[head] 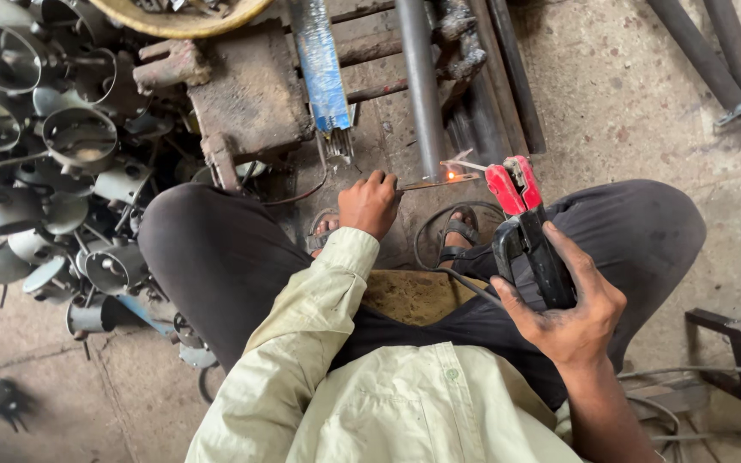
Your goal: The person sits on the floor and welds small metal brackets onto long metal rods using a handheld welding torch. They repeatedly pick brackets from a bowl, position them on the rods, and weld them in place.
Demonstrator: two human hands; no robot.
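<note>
My right hand (569,310) grips a black electrode holder (532,249) with red jaws. A thin welding rod (466,165) runs left from the jaws to a small orange glow (451,175). My left hand (370,204) is closed on a flat metal strip (430,182) that reaches to the glow, beside a grey steel pipe (423,86) lying on the floor. I squat, knees apart, sandalled feet below the work.
A heap of grey metal cylinders (53,154) fills the left. A rusty block (250,94) and a blue packet of welding rods (321,64) lie ahead. Dark pipes (718,69) cross the upper right; a black metal frame (731,339) stands at the right edge.
</note>
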